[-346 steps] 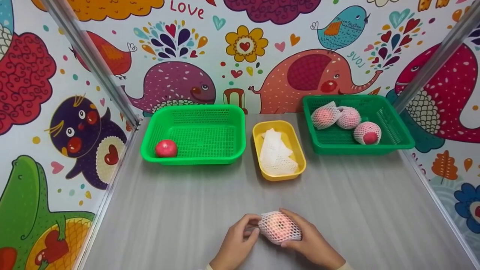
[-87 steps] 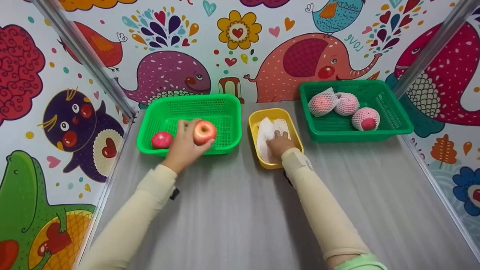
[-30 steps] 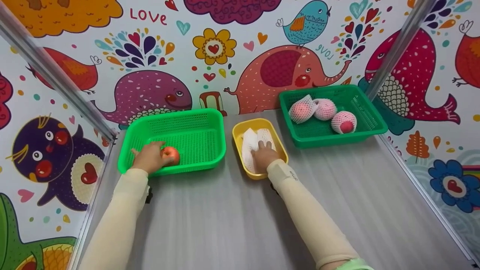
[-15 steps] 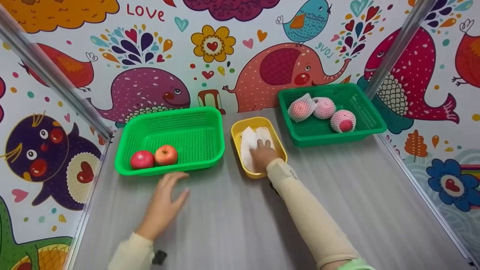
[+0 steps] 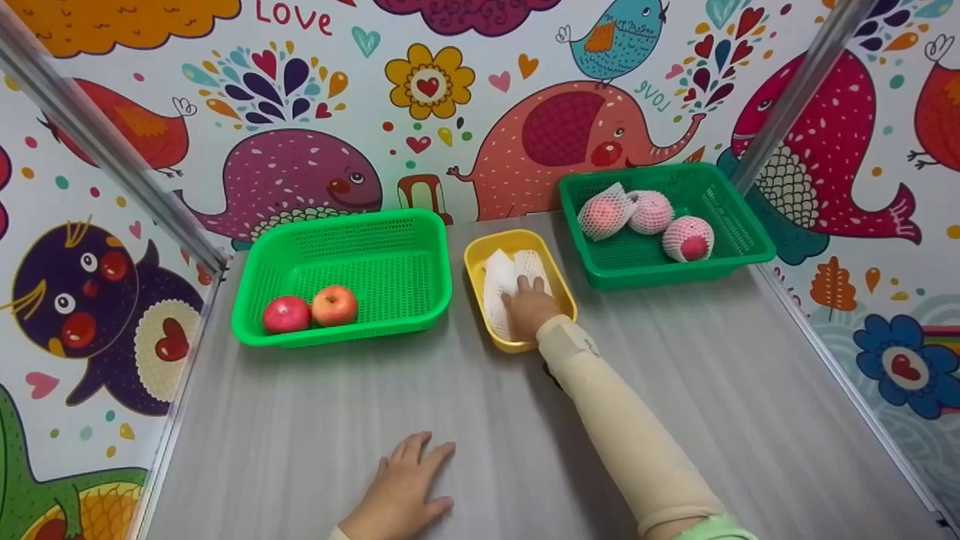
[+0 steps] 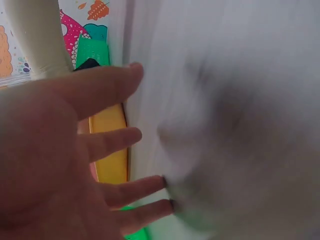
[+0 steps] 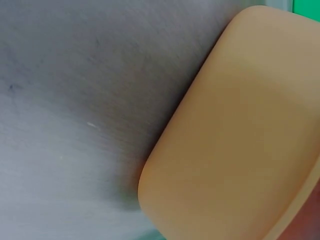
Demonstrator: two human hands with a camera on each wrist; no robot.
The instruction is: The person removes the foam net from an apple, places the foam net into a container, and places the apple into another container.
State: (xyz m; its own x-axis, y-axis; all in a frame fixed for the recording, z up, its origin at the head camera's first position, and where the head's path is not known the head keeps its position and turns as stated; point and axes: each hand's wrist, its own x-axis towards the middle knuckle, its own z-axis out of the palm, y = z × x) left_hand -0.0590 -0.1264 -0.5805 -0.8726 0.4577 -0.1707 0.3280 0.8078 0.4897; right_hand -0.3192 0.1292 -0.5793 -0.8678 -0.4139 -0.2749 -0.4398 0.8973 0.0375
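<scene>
My right hand (image 5: pixel 531 307) rests on the white foam nets (image 5: pixel 501 289) inside the yellow tray (image 5: pixel 504 346); its fingers look relaxed, and whether they grip a net cannot be told. My left hand (image 5: pixel 401 487) is over the grey table near the front, fingers spread, holding nothing. In the left wrist view its fingers (image 6: pixel 117 142) are straight. Two bare apples, a deep red one (image 5: pixel 286 314) and a lighter one (image 5: pixel 334 305), lie side by side in the light green basket (image 5: pixel 420 322). The right wrist view shows mostly the yellow tray's outer side (image 7: pixel 235 130).
A darker green basket (image 5: pixel 675 274) at the back right holds three net-wrapped fruits (image 5: pixel 651 213). Patterned walls (image 5: pixel 525 45) with metal corner posts (image 5: pixel 795 97) close in the table's back and sides.
Earlier, both hands held a netted apple. The bare lighter apple was then set in the left basket by my left hand, which let go and drew back. My right hand stays in the tray.
</scene>
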